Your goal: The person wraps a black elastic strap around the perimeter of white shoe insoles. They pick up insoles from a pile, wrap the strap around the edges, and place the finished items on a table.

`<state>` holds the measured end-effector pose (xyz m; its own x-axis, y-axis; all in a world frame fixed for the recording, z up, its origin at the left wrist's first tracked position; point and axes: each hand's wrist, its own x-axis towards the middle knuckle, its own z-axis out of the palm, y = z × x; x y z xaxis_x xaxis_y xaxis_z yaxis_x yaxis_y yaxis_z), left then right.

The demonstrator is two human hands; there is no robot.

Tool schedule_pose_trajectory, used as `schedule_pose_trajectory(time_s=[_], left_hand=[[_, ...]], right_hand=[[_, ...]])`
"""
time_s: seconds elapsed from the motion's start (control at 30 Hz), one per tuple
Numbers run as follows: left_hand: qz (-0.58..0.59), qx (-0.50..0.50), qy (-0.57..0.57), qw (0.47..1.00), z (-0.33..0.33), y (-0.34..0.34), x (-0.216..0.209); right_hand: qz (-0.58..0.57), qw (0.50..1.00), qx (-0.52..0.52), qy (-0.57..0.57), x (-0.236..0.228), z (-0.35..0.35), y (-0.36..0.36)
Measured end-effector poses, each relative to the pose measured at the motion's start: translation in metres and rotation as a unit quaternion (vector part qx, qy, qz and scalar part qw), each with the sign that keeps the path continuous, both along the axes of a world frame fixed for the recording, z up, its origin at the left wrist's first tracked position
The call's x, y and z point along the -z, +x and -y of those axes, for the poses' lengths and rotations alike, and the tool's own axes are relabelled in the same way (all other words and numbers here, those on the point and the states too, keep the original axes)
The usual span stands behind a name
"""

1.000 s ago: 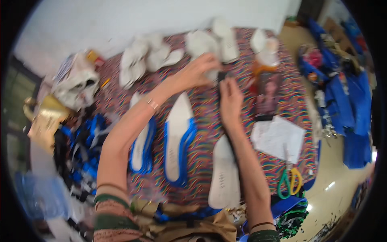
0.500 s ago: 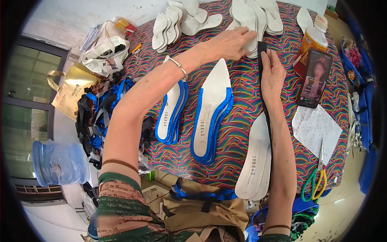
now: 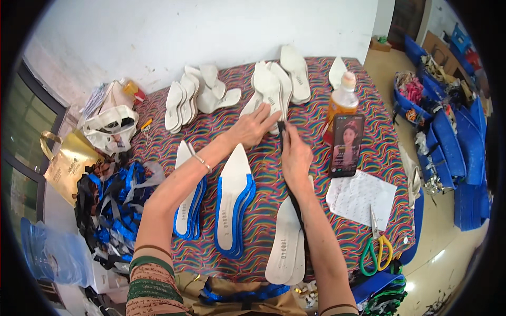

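My left hand (image 3: 255,128) reaches to the back of the table, its fingers stretched over the lower end of a white insole (image 3: 267,84) in a fanned stack; its thumb is hidden. Close beside it, my right hand (image 3: 297,159) is closed on a narrow black strip (image 3: 281,138) that runs down along my right forearm. Below my hands lies a pile of insoles with blue glittery edging (image 3: 235,197). A similar blue-edged pile (image 3: 184,210) is partly covered by my left forearm. Plain white insoles (image 3: 284,247) lie near the front edge, beside my right forearm.
More white insoles (image 3: 182,102) lie at the back left. On the right are a bottle (image 3: 345,97), a propped phone (image 3: 347,147), a paper sheet (image 3: 358,197) and scissors (image 3: 377,242). Blue and black strips (image 3: 113,205) heap at the left edge. Blue bins (image 3: 445,147) stand beyond the table's right side.
The view has tilted up, showing more wall and floor. My left hand stays at the stacked insoles. My right hand still holds the black strip and is now closer to the left hand.
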<state>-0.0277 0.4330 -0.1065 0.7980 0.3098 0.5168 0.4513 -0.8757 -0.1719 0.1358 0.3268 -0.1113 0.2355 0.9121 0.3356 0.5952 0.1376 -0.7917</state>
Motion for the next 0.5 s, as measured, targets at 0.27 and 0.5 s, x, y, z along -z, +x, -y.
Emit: schedule_pose_trajectory(time_s=[0.27,0.5], left_hand=[[0.269,-0.241,-0.301,0.883,-0.048,0.020,-0.037],[0.252,-0.452,-0.319,0.794,-0.098,0.074,-0.036]], right_hand=[[-0.106,0.994,-0.020,0.001,0.011,-0.009,0.012],[-0.113,0.993,-0.021,-0.020,0.010,-0.006,0.009]])
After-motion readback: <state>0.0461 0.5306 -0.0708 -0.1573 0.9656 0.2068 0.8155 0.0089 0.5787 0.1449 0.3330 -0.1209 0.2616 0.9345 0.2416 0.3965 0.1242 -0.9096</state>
